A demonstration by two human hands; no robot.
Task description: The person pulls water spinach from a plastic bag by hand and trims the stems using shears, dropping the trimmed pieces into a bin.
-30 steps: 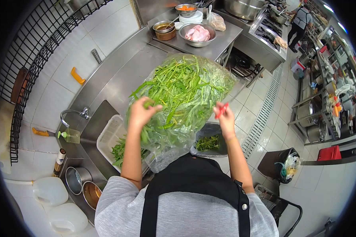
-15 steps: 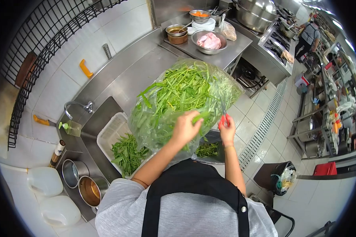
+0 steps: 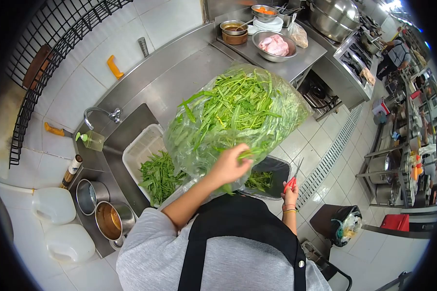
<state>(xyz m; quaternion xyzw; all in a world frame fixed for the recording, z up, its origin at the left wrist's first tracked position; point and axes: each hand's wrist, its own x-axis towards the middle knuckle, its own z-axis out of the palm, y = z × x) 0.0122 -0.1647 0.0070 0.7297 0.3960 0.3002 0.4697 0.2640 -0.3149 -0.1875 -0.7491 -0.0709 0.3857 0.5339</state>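
A large clear plastic bag [image 3: 296, 104] full of water spinach [image 3: 235, 104] lies open on the steel counter in front of me. My left hand [image 3: 230, 165] is at the bag's near edge, its fingers curled round some green stems, with leaves showing above and below it. To the right, my right hand [image 3: 290, 196] holds scissors [image 3: 291, 184] by their red handles, the blades pointing up and away from the bag. Cut greens [image 3: 160, 177] lie in a white plastic basket [image 3: 131, 157] in the sink. More greens [image 3: 260, 180] are in a dark bin [image 3: 281, 169] below my hands.
A faucet [image 3: 99, 114] and a soap bottle [image 3: 93, 140] stand by the sink, with metal pots [image 3: 114, 220] nearer me. Raw meat fills a steel bowl [image 3: 277, 57] at the back. A trash bin [image 3: 327, 220] stands on the right. Another person [image 3: 395, 58] works far off.
My right hand has drawn the scissors away from the bag, down and to the right. My left hand stays near the bag's edge with greens. The view has shifted slightly.
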